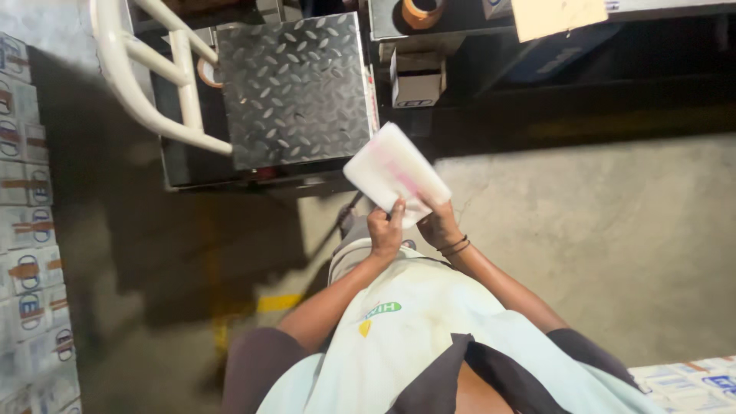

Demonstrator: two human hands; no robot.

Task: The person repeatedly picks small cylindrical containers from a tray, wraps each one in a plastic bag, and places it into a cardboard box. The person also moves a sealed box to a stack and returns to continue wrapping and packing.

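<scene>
Both my hands hold a flat white packet (392, 167) with pink markings, raised in front of my body. My left hand (386, 228) grips its near edge with the thumb on top. My right hand (439, 225), with dark bands at the wrist, holds the same edge from the right. The packet hangs above the concrete floor, just right of a metal checker-plate platform (295, 86).
A white tubular rail (142, 77) curves over the platform's left side. Stacked cartons (27, 245) line the left edge, more cartons (690, 382) lie at bottom right. A small box (418, 78) and a tape roll (422, 12) sit at the top. Concrete floor (613, 230) spreads right.
</scene>
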